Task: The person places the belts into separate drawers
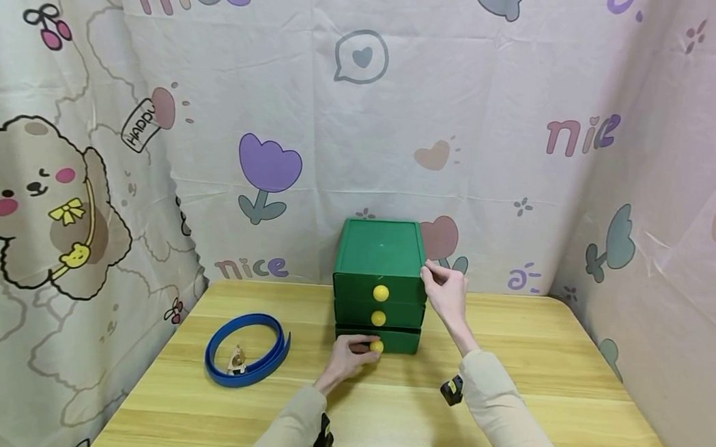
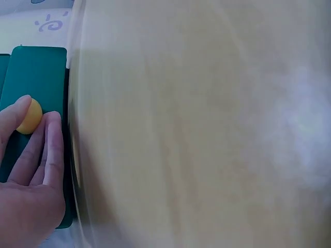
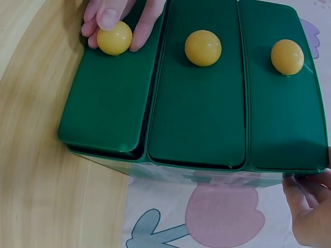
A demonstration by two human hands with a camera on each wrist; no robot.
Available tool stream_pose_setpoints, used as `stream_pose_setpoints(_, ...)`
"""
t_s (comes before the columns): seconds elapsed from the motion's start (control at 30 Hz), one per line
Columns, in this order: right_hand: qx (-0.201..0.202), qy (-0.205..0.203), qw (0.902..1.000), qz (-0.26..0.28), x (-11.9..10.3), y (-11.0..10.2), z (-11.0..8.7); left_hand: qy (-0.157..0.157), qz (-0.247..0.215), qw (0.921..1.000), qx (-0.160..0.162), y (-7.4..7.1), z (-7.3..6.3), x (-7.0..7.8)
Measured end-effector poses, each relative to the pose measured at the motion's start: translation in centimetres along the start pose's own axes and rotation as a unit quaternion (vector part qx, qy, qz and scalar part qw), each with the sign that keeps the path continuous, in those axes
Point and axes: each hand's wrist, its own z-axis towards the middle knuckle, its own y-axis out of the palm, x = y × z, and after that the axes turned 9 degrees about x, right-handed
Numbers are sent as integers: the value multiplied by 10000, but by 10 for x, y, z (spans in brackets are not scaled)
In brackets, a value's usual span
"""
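A green three-drawer box [image 1: 382,249] stands at the back of the table, with a round yellow knob on each drawer. My left hand [image 1: 350,357] pinches the bottom drawer's knob [image 3: 114,38] between thumb and fingers. That bottom drawer [image 3: 103,103] sticks out slightly from the box, a dark gap showing along its edge. The middle drawer [image 3: 199,113] and top drawer [image 3: 284,113] sit flush in the frame. At the box's upper right front edge, my right hand [image 1: 446,290] grips the side with thumb and fingertips.
To the left on the wooden table [image 1: 570,373] lies a coiled blue belt [image 1: 215,351] with a gold-coloured buckle [image 1: 237,360]. A patterned cloth [image 1: 363,135] hangs behind the table and along both sides.
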Motion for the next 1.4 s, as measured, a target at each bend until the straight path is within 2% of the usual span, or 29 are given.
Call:
stream_pose_setpoints(0.33, 51, -112, 9999, -35, 0, 0, 0, -9, 136, 9998, -120, -1, -5, 3)
stream_pose_setpoints(0.63, 63, -143, 9998, -116, 1, 0, 1, -56, 49, 9996, -274, -3, -13, 9)
stream_pose_setpoints(0.7, 60, -137, 9998, -125, 0, -1, 1, -39, 42, 9993, -361, -4, -17, 16)
stream_pose_setpoints(0.87, 28, -101, 9999, -136, 0, -1, 0, 48, 122, 9990, -435, -5, -22, 16)
stream_pose_setpoints(0.97, 18, -88, 9998, -159, 1, -1, 0, 51, 128, 9990, -433, -5, -22, 8)
stream_pose_setpoints(1.2, 45, -169, 9997, -171, 2, 0, 1, -122, -4, 9986, -507, -6, -26, 9)
stream_pose_setpoints(1.4, 72, -179, 9997, -176, 2, 0, 1, -110, -47, 9986, -522, -5, -31, 9)
